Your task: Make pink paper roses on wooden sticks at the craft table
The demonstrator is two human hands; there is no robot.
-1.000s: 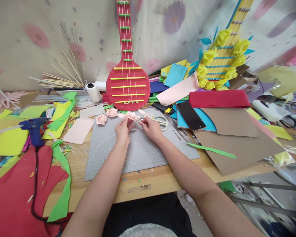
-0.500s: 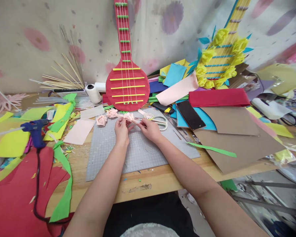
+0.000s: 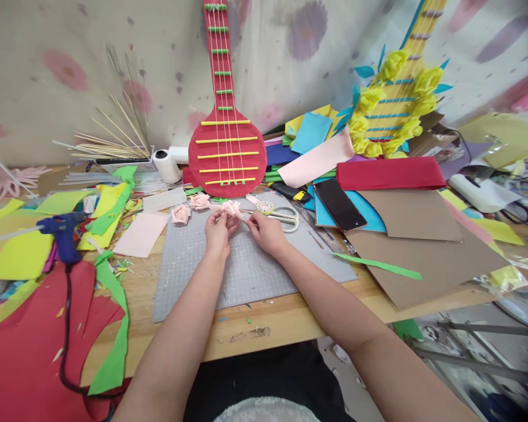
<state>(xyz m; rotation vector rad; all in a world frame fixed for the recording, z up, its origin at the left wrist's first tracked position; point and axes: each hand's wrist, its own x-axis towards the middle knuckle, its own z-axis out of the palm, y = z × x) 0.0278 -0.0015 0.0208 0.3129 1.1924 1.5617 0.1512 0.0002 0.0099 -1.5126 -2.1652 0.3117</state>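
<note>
Pink paper flower (image 3: 231, 208) is up between the hands, over the far part of the grey cutting mat (image 3: 255, 269), in front of the red model instrument (image 3: 227, 155). Left hand (image 3: 219, 233) pinches its base; right hand (image 3: 266, 231) pinches what looks like a loose pink end. My read: two flowers (image 3: 181, 214) to its left look done, this one part-formed, end left loose. Red instrument bears no flowers; yellow instrument (image 3: 391, 109) is ringed with them. Versus a second ago: petals show fuller, hands in about the same spot.
</note>
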